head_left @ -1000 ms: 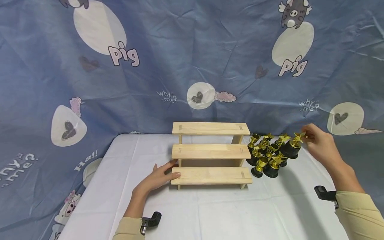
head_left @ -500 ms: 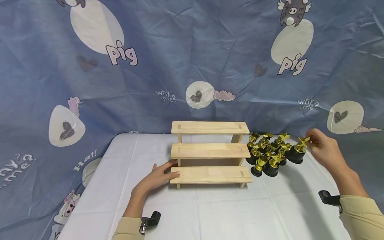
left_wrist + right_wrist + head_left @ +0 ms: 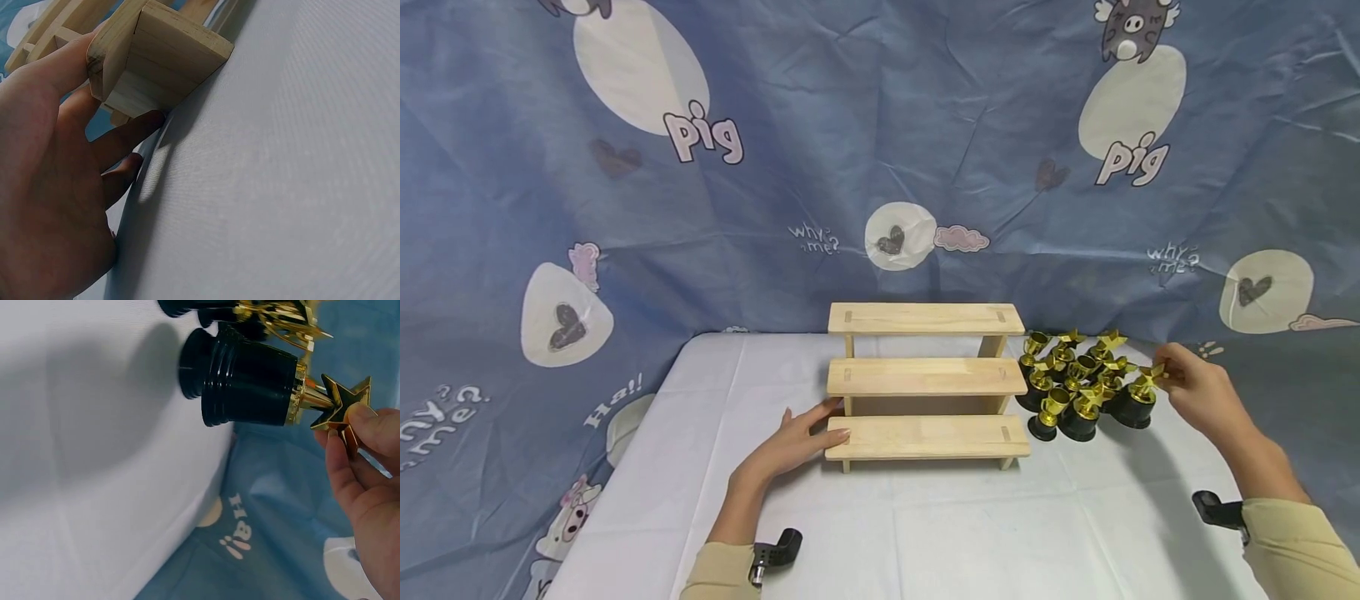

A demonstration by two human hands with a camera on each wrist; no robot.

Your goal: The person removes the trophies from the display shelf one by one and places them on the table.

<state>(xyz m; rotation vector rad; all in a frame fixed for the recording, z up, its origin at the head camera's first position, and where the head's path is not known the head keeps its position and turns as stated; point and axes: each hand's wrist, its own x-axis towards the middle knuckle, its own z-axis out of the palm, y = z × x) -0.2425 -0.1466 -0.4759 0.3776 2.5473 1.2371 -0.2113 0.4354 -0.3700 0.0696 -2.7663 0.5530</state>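
Observation:
A three-tier wooden display stand [image 3: 925, 377] is on the white table. My left hand [image 3: 790, 446] holds its left end: the thumb lies on the lowest step, and the index finger reaches behind that step. In the left wrist view other fingers extend below the plank [image 3: 181, 50], close to the cloth. My right hand [image 3: 1202, 392] pinches the gold star of a trophy [image 3: 256, 381] between thumb and fingers. This trophy has a black base and stands roughly upright at the right edge of a cluster of small gold trophies [image 3: 1082, 404].
The clustered trophies, some star-topped and some cup-shaped, crowd against the stand's right side. A blue patterned cloth [image 3: 760, 183] hangs behind the white-covered table [image 3: 970, 533].
My right hand has lowered the trophy from a tilted pose above the cluster to a more upright one beside it. My left hand has kept its place on the stand.

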